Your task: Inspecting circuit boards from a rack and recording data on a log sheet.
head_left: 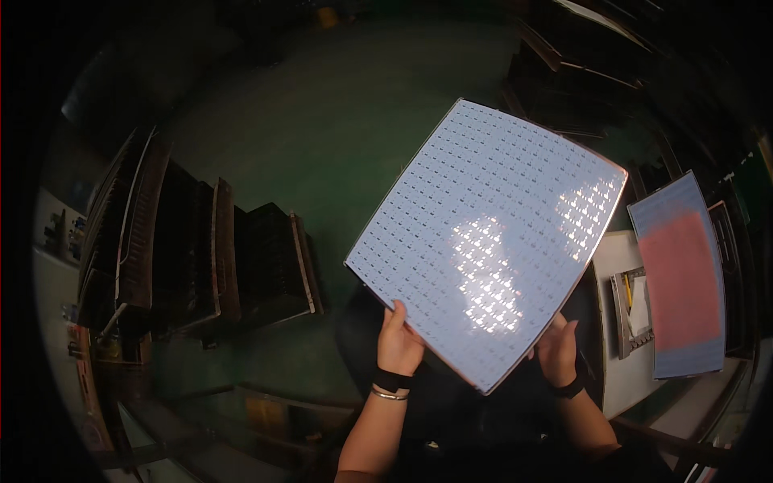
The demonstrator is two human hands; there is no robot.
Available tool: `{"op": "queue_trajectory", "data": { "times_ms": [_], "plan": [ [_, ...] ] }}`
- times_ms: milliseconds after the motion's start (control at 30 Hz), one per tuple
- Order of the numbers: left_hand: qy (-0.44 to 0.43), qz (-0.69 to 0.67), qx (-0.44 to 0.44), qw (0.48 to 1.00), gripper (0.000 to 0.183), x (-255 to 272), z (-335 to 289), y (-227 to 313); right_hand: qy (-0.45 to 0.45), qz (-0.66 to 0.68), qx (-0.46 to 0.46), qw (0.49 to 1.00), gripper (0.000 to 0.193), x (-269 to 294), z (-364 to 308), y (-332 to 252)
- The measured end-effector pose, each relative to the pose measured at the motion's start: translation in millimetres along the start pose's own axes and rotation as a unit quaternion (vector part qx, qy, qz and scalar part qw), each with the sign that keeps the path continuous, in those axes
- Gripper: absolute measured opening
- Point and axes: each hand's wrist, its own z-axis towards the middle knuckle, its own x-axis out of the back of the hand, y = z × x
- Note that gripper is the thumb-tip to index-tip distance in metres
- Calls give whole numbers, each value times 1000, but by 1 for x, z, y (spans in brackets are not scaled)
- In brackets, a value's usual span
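Pressing on the face of a pale panel [501,189] near its lower left edge, the thumb [394,315] of the left hand [400,348] lies flat while the other fingers pass out of sight beneath, so this hand pinches the panel between thumb and fingers. The right hand [557,348] is at the lower right edge, its fingers partly hidden behind the panel and one digit pointing up beside the edge; whether they close firmly on it or only support it, I cannot tell. The panel is tilted in front of the body, one corner pointing down between the forearms, its surface covered in rows of small dark marks, with two bright patches of glare. A black band [393,380] circles the left wrist, with a silver bracelet [390,394] just below it, and another dark band [570,387] sits on the right wrist. To the right, a second panel [683,278], bluish at both ends and pink across the middle, lies over a pale table [624,386], beside a metal frame [620,310] with a yellow stick-like item [628,291] in it. Well to the left, dark racks [228,249] stand on the greenish floor [346,137].
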Motion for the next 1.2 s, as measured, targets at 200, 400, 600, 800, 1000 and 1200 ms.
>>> {"op": "queue_trajectory", "data": {
  "times_ms": [200, 400, 600, 800, 1000, 1200],
  "plan": [
    [-87, 198, 235, 948, 39, 11, 26, -15, 148, -297, 30, 943, 38, -34, 61, -31],
    [-60, 741, -73, 664, 21, 87, 95, 16, 105, -564, 46, 818, 37, -17, 121, 37],
    [67, 729, -122, 671, 18, 120, 164, 25, 88, -595, -1, 799, 44, -14, 162, 114],
    [62, 732, -69, 675, 19, 109, 195, 16, 100, -619, -54, 777, 46, -14, 174, 109],
    [58, 752, -93, 650, 16, 102, 210, -1, 94, -602, -27, 793, 49, 12, 193, 112],
    [32, 799, -126, 587, 17, 101, 214, -13, 87, -574, -30, 814, 47, 14, 205, 111]
  ]
}}
